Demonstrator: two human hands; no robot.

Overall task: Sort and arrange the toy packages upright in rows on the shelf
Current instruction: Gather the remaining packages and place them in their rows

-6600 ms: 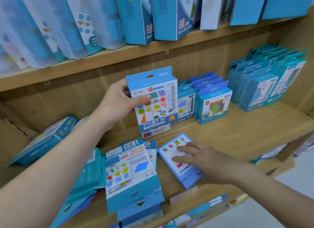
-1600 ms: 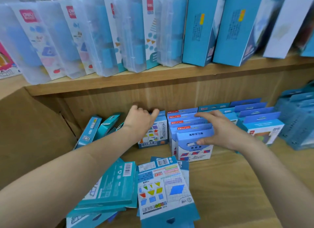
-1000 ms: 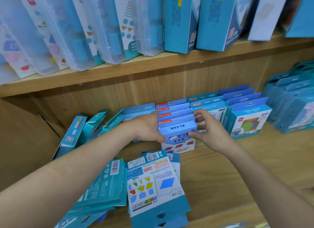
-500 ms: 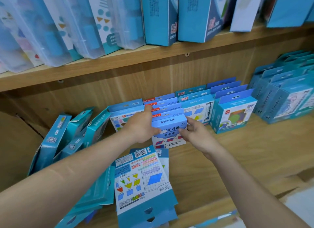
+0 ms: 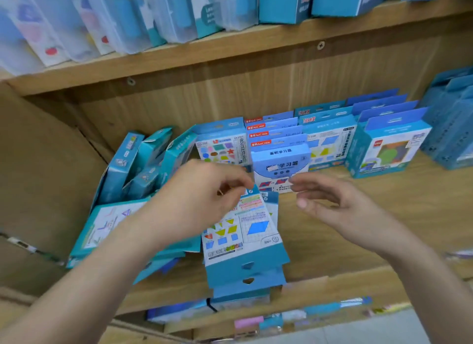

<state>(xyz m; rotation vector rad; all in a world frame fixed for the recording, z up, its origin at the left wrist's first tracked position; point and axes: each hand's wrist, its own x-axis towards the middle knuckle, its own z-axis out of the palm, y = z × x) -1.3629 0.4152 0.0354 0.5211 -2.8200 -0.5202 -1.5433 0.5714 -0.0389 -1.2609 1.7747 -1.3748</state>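
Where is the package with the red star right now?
Head view, centre-left: the red-star package stands upright between leaning teal boxes and the red-labelled row.

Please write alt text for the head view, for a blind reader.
A person's left hand and right hand hover empty before upright rows of blue toy packages on a wooden shelf. More flat packages lie in front; leaning packages rest at left.

Both bare forearms reach forward, the left grip and right grip facing each other, apart, fingers loosely curled, empty.
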